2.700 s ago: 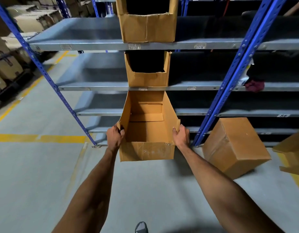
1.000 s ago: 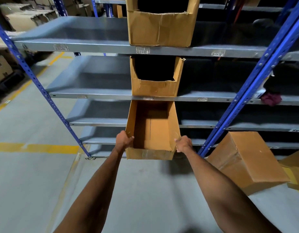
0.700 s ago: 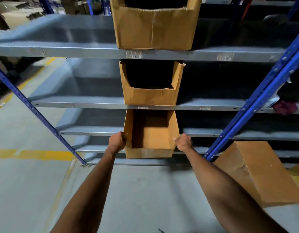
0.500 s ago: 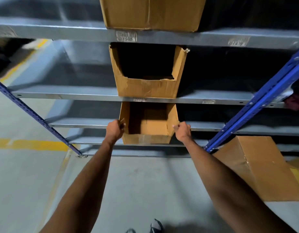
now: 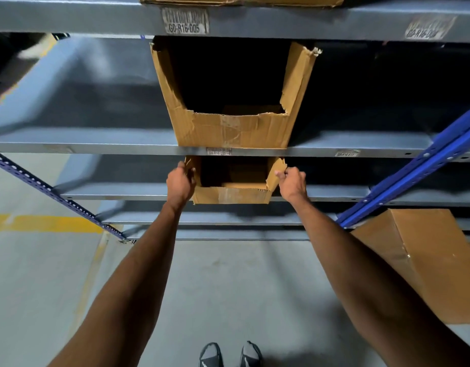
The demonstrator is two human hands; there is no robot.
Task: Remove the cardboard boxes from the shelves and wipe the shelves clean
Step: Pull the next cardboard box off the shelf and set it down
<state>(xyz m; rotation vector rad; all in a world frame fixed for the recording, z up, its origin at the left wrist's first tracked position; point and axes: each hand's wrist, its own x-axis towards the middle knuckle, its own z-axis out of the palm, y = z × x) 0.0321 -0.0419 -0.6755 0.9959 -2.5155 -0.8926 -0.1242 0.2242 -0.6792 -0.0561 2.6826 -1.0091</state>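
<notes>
An open-fronted cardboard box sits on a low grey shelf, mostly tucked under the shelf above. My left hand grips its left wall and my right hand grips its right wall. A larger torn cardboard box stands on the shelf right above it. The bottom edge of a third box shows on the top shelf.
A closed cardboard box lies tilted on the concrete floor at the right, by a blue upright. Another blue upright slants at the left. A yellow floor line runs left. My shoes show at the bottom.
The box I hold has gone from out in front of the rack back into the low shelf. My view has moved closer to the shelves.
</notes>
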